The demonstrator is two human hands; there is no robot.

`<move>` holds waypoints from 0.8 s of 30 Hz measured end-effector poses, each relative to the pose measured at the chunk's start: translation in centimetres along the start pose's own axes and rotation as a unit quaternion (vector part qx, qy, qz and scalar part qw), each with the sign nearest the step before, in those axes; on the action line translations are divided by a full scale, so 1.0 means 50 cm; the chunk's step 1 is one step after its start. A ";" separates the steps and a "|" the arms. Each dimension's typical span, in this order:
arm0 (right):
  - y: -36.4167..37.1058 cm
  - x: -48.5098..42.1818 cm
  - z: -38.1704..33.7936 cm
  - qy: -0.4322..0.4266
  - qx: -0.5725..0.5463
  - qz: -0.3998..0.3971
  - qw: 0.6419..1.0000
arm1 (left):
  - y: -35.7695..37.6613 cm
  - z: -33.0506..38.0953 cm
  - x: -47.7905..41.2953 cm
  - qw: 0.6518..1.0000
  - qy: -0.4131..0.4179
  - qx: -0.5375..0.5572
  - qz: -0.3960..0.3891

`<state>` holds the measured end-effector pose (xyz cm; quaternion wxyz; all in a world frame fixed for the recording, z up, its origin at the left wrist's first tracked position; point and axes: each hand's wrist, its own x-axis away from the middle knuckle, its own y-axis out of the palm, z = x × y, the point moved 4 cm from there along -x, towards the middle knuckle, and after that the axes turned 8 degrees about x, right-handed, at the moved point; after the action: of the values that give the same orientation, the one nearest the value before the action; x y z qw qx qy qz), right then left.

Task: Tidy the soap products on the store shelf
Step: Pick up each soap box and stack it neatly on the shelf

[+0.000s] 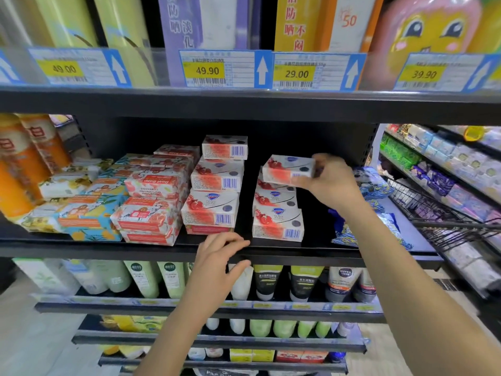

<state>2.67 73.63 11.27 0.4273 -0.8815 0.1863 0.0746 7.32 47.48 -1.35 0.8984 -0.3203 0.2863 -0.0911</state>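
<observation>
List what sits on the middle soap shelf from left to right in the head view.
Orange bottles → blue-and-yellow soap packs → Goat Soap packs → left stack of red-and-white boxes → right stack of the same boxes → right hand, gripping the top box of that stack → blue patterned packets.

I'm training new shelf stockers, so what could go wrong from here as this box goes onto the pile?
1. The right hand pinches the soap box by one end, slightly tilted over the right pile. Set down crooked, it might slide off.
2. The taller left pile is unevenly stacked, with its top box offset. A bump from an arm could topple it.
</observation>
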 end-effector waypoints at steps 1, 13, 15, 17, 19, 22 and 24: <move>0.013 -0.032 0.001 0.013 0.019 -0.006 1.000 | 0.002 -0.003 -0.001 1.000 0.003 0.003 0.008; 0.137 -0.195 0.061 0.094 0.035 -0.086 0.991 | 0.006 -0.012 -0.004 0.999 0.012 0.030 0.027; 0.128 -0.183 0.037 0.074 0.054 -0.077 0.993 | 0.006 -0.012 -0.003 0.999 0.014 0.032 0.030; 0.113 -0.172 -0.001 0.041 0.042 -0.049 0.997 | 0.007 -0.013 -0.003 0.999 0.014 0.035 0.030; 0.105 -0.164 -0.051 -0.007 -0.019 -0.048 0.999 | 0.007 -0.012 -0.002 0.999 0.016 0.037 0.033; 0.118 -0.160 -0.125 -0.069 -0.047 -0.098 0.992 | 0.005 -0.009 0.001 0.998 0.015 0.043 0.033; 0.136 -0.164 -0.159 -0.081 -0.033 -0.145 0.986 | 0.000 -0.005 0.004 0.998 0.005 0.063 0.029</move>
<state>-7.75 65.75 13.68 0.4182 -0.9038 0.0193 0.0890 7.35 47.28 -1.60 0.9175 -0.2546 0.2937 -0.0846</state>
